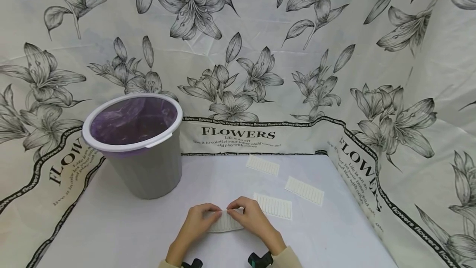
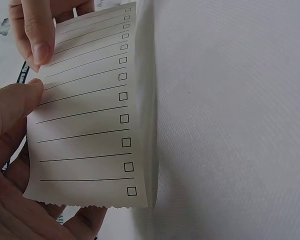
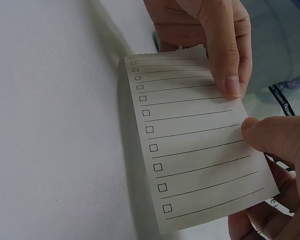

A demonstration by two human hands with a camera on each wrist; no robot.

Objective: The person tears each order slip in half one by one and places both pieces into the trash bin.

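Both hands hold one checklist slip (image 1: 224, 226) at the front of the table. It is a pale paper with ruled lines and a small box at one end of each. My left hand (image 1: 198, 219) pinches its far edge with the thumb on the printed face and fingers behind. Close beside it, my right hand (image 1: 253, 217) pinches the same edge, thumb tips nearly meeting. In the left wrist view, the slip (image 2: 85, 120) bows slightly, and its end by the left hand is jagged. The right wrist view shows the slip's (image 3: 190, 135) other end cut straight.
Three similar paper slips lie on the white table: one at the back (image 1: 262, 165), one to the right (image 1: 305, 190), one nearest my right hand (image 1: 273, 206). A grey bin (image 1: 152, 173) with a purple liner (image 1: 134, 119) stands at left. Flower-printed cloth (image 1: 238, 135) borders the table.
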